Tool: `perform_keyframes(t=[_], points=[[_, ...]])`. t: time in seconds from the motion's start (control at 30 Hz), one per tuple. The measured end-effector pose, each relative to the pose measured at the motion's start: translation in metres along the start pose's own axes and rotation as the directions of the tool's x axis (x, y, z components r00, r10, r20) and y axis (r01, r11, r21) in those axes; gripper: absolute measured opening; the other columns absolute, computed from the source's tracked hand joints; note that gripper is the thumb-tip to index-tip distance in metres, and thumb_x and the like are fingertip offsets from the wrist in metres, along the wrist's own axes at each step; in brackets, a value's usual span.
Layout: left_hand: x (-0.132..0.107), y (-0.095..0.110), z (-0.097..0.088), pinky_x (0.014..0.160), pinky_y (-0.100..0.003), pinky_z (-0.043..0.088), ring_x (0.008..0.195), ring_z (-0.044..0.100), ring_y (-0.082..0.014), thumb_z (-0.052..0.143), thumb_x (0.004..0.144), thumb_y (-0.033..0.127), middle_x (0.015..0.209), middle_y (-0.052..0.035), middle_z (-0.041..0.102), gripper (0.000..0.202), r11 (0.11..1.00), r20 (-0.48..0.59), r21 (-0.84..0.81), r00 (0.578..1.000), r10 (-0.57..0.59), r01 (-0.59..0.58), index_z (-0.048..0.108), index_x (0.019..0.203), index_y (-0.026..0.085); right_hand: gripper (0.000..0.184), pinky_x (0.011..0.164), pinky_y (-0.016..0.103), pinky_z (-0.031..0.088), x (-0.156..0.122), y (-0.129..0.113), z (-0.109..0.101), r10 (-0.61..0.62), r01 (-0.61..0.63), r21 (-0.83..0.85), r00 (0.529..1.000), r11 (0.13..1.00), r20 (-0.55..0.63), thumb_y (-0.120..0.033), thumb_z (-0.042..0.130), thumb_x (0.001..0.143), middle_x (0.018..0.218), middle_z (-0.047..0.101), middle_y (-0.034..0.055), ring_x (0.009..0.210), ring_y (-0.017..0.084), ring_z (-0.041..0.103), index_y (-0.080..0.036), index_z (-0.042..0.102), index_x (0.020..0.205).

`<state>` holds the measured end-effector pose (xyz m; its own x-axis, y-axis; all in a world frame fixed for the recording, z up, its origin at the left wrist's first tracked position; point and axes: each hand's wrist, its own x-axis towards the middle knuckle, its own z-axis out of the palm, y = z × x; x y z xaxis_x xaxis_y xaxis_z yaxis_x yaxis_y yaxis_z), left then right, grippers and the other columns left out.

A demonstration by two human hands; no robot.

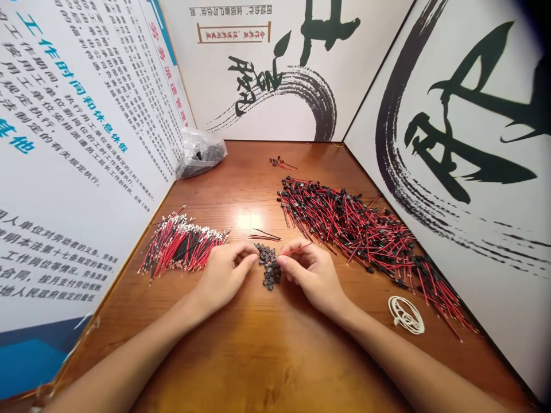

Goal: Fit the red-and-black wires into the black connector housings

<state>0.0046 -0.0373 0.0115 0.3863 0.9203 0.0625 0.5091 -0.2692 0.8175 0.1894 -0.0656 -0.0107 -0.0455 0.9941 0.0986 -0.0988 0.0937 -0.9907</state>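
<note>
Both hands meet over a small heap of black plastic connector housings point(270, 269) in the middle of the wooden table. My right hand point(312, 272) pinches a thin red wire point(299, 249) between thumb and forefinger, its free end pointing up to the right. On the heap's other side, my left hand point(230, 269) has thumb and forefinger closed at the edge of the housings; what lies between the fingertips is too small to make out. Just beyond the hands lie a few loose dark and red wires point(266, 234).
To the left lies a bundle of red and black wires point(183, 244) with white ends. A large pile of red wires with black connectors point(348, 221) spreads along the right. Also here are coiled white cords point(406, 315), a clear plastic bag point(202, 154) and a few wires point(283, 163) at the back.
</note>
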Motion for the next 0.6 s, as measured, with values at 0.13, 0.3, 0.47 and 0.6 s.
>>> perform_keyframes(t=[0.13,0.3,0.47,0.6], points=[[0.002,-0.011,-0.001,0.068,-0.03,0.045,0.073,0.06,-0.017,0.053,0.088,0.016,0.082,-0.0039,0.068,0.014,0.949,0.009,0.301,0.995,0.1,-0.098,0.064,0.097,0.016,0.017,0.046,0.023,0.037,0.005,-0.002,-0.008,-0.009,0.006,-0.067,0.999,0.998,-0.051,-0.035,0.065,0.083,0.065,0.055,-0.0025,0.054,0.011,0.048,-0.021,0.055,0.082],[0.002,-0.016,0.006,0.066,-0.03,0.041,0.072,0.057,-0.0181,0.054,0.09,0.022,0.077,-0.0018,0.062,0.011,0.889,0.067,0.438,0.991,0.119,-0.136,0.061,0.098,0.018,0.014,0.049,0.024,0.04,0.007,-0.001,-0.008,-0.01,0.009,-0.096,1.0,0.995,-0.011,-0.033,0.062,0.083,0.066,0.055,-0.0021,0.057,0.012,0.051,-0.021,0.054,0.083],[0.002,-0.016,0.012,0.067,-0.03,0.041,0.073,0.058,-0.0188,0.053,0.092,0.024,0.082,-0.0039,0.064,0.012,0.846,0.041,0.52,0.993,0.111,-0.116,0.061,0.098,0.019,0.01,0.05,0.024,0.042,0.007,0.003,-0.005,-0.025,0.032,-0.164,0.999,0.986,0.042,-0.029,0.06,0.083,0.068,0.057,-0.0017,0.057,0.012,0.052,-0.02,0.056,0.081],[0.003,-0.017,0.011,0.066,-0.03,0.041,0.071,0.058,-0.018,0.055,0.091,0.023,0.079,-0.0029,0.064,0.01,0.876,0.029,0.469,0.994,0.109,-0.11,0.063,0.093,0.019,0.006,0.051,0.024,0.043,0.006,0.006,-0.006,-0.048,0.059,-0.195,0.997,0.979,0.06,-0.025,0.06,0.083,0.071,0.058,-0.0013,0.057,0.011,0.053,-0.02,0.057,0.08]])
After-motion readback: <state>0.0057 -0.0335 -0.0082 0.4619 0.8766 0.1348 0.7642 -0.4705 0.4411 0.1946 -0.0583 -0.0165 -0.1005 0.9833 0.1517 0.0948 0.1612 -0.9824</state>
